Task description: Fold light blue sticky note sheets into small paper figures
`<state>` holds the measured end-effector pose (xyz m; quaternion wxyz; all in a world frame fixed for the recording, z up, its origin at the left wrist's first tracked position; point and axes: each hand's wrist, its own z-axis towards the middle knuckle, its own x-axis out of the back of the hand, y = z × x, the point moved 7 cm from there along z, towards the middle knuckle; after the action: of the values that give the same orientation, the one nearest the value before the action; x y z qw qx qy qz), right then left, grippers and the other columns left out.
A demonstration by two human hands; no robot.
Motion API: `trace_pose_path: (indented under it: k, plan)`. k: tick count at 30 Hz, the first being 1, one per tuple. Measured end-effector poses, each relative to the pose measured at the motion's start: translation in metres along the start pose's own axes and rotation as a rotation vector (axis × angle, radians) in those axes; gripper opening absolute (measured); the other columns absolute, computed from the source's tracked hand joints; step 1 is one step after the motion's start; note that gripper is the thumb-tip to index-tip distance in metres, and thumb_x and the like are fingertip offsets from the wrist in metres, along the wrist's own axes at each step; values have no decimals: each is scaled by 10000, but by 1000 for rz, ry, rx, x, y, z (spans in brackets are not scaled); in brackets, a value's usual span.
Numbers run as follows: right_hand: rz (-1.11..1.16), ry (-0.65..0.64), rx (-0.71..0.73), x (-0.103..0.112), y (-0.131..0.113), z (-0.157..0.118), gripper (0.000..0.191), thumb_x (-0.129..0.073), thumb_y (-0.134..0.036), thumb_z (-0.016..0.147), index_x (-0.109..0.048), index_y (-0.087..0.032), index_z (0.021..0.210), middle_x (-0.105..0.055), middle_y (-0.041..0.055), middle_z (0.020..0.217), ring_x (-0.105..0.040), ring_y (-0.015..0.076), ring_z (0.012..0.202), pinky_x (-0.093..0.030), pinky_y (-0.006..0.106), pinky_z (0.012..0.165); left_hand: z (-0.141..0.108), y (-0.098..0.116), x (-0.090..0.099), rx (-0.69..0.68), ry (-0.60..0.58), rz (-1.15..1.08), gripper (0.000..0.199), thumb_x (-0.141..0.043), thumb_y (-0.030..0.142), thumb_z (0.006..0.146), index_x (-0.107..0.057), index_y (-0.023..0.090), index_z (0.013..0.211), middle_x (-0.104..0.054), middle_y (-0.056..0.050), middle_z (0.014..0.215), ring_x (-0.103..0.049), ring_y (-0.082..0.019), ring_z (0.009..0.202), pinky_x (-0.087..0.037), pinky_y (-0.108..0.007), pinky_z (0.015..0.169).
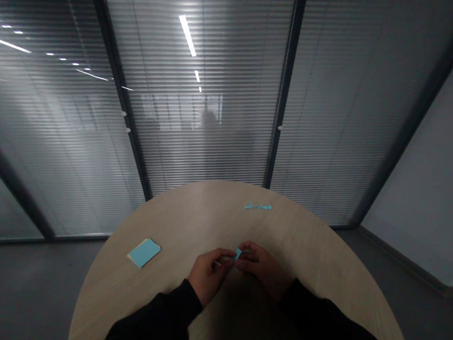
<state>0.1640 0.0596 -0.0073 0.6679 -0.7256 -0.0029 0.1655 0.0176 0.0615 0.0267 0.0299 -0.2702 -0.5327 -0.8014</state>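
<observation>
Between my two hands is a small piece of blue paper [238,254], its folded or torn shape only partly visible past the fingers. My left hand [209,273] pinches it from the left with thumb and fingertips. From the right, my right hand [263,268] grips it the same way, fingers curled. Both hands are low over the near middle of the table. Beyond them to the right lies a short row of small blue paper bits [258,207]. To the left rests a stack of paper sheets [144,252], blue on top with a yellowish edge beneath.
The round wooden table [198,210] has its curved far edge close to a glass partition [208,150] with blinds and dark frames. A pale wall [437,198] stands at the right. Grey floor [30,296] shows around the table.
</observation>
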Motion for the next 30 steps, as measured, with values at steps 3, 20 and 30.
trace_pose_path:
  k: [3, 20, 30]
  plan:
    - [1, 5, 6, 0, -1, 0, 515, -864, -331, 607, -506, -221, 961, -597, -55, 696, -526, 116, 618, -363, 239, 578, 0, -2, 0, 21, -12, -4, 286, -582, 348, 871, -728, 184, 1054, -719, -42, 769, -599, -151, 641, -458, -255, 624]
    - [-41, 49, 15, -1, -3, -1, 484, -838, -308, 612, -505, -219, 952, -632, -35, 745, -553, 129, 623, -390, 255, 588, 1, -2, -2, 13, -29, -65, 261, -577, 318, 890, -735, 199, 1059, -772, -56, 986, -692, -190, 830, -513, -283, 770]
    - [-55, 63, 16, -4, -4, -2, 481, -831, -319, 602, -480, -228, 918, -629, -38, 729, -553, 138, 625, -388, 262, 597, 1, -5, -2, 23, -13, -19, 268, -562, 339, 900, -738, 213, 1059, -774, -52, 947, -684, -189, 804, -510, -292, 766]
